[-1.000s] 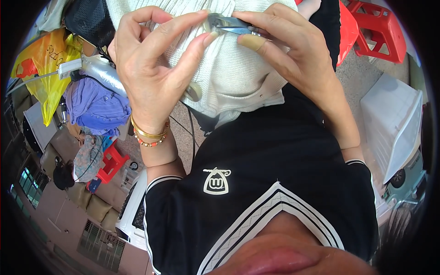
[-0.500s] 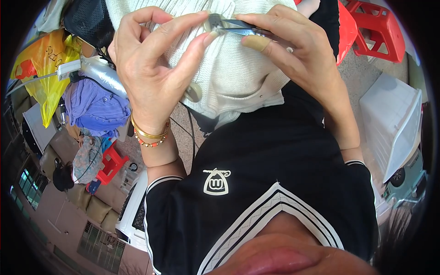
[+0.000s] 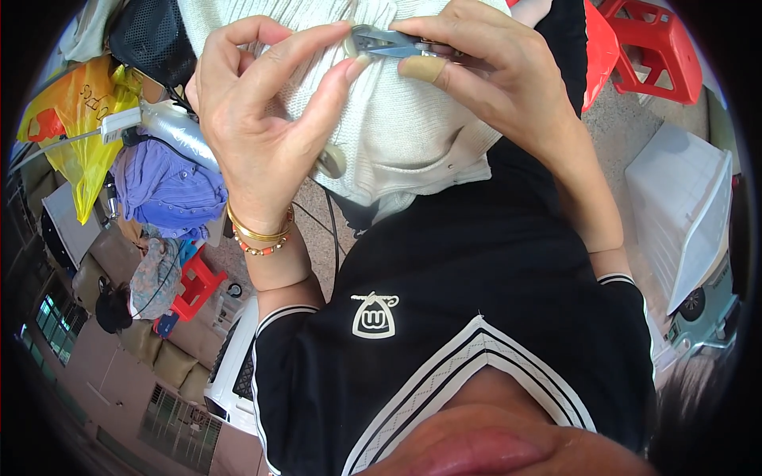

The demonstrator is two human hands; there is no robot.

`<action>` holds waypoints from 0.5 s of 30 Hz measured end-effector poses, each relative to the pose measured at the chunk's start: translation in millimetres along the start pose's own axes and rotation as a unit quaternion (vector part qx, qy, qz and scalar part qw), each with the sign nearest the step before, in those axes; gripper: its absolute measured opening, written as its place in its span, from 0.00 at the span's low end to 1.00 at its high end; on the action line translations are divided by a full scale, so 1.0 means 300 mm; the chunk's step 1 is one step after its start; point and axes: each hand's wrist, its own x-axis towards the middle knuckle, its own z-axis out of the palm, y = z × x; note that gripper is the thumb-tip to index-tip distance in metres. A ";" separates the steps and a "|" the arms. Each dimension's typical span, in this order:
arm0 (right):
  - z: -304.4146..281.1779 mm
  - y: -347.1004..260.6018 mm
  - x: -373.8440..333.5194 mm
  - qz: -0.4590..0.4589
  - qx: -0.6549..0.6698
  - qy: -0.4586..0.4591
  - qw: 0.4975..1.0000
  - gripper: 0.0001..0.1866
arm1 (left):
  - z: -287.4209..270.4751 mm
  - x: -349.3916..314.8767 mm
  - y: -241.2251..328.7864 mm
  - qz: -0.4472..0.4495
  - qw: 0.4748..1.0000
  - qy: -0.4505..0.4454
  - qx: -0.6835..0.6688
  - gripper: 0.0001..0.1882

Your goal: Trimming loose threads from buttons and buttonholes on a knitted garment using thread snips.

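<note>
A cream ribbed knit cardigan (image 3: 417,119) lies over my lap. My left hand (image 3: 266,111) pinches a large greyish round button (image 3: 360,41) on it between thumb and forefinger. In my right hand (image 3: 508,75) is a pair of small thread snips (image 3: 401,44), held between thumb and fingers, the thumb wrapped in a tan bandage. The snips point left, and their blade tips lie over the button's face. Any thread at the tips is too small to make out. Lower on the cardigan, by my left wrist, shows another button (image 3: 332,161).
To the left are a yellow plastic bag (image 3: 83,151), a folded purple garment (image 3: 163,186) and a white power strip (image 3: 120,120). A red stool (image 3: 651,51) stands at the far right, above a white plastic bin (image 3: 679,206). Dark cables hang below my left forearm.
My right hand has shifted a little left, bringing the snips' blades further over the button. My left hand has moved only slightly and keeps its pinch.
</note>
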 end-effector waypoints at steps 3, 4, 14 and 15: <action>0.014 0.016 -0.003 -0.025 -0.017 0.015 0.999 0.16 | 0.003 0.001 -0.004 -0.007 1.000 0.007 -0.015 0.19; 0.021 0.018 -0.004 -0.025 -0.017 0.016 0.999 0.16 | 0.002 0.002 -0.006 -0.007 1.000 0.003 -0.018 0.19; 0.095 0.183 -0.002 -0.177 0.109 0.106 0.972 0.15 | -0.030 0.046 0.031 -0.009 0.998 -0.056 0.025 0.17; 0.117 0.218 0.018 -0.331 0.192 0.155 0.911 0.16 | -0.029 0.047 0.030 -0.008 0.998 -0.057 0.026 0.17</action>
